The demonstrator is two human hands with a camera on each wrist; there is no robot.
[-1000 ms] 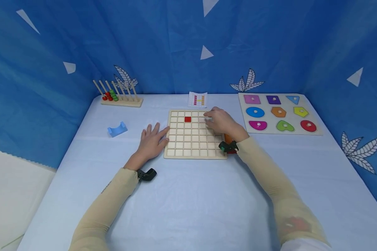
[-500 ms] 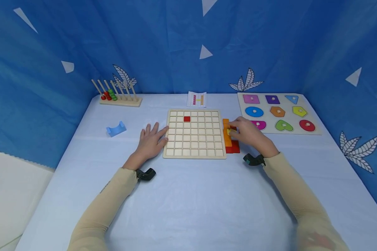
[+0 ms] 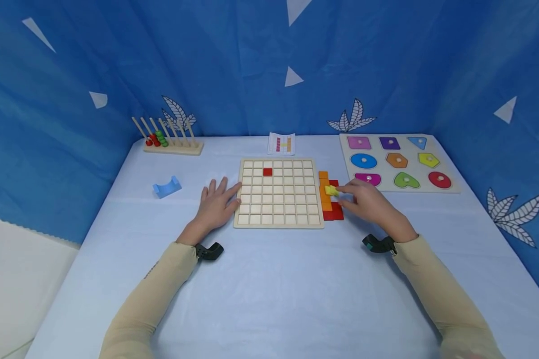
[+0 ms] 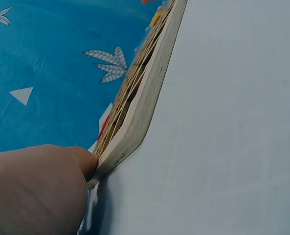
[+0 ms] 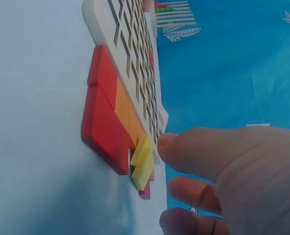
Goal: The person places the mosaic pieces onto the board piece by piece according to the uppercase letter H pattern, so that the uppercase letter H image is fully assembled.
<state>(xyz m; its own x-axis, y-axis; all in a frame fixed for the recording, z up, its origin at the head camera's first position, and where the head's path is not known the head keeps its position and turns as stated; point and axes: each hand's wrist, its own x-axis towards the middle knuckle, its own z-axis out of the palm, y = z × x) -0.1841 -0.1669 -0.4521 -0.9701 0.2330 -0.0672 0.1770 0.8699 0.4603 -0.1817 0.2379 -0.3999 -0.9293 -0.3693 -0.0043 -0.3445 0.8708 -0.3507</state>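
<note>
A wooden grid board (image 3: 278, 225) lies mid-table, with one red square tile (image 3: 267, 172) in its upper part. My left hand (image 3: 215, 205) rests on the table with fingers spread, thumb and index finger touching the board's left edge. Beside the board's right edge lie orange tiles (image 3: 324, 192), red tiles (image 3: 337, 212) and yellow tiles (image 3: 330, 190). My right hand (image 3: 366, 200) is just right of the yellow tiles, fingers stretched toward them. In the right wrist view, the yellow tiles (image 5: 143, 169) overlap, and no tile shows between thumb and fingers.
A small pattern card (image 3: 281, 143) lies behind the board. To the right is a shape puzzle (image 3: 400, 185) with knobbed pieces. A peg rack (image 3: 175, 148) with red and green beads stands at the back left, and a blue curved block (image 3: 167, 187) lies left of my left hand.
My right hand has left the board's upper right area, passed to the tile pile and drawn slightly further right, uncovering the yellow tiles. The left hand stays at the board's edge.
</note>
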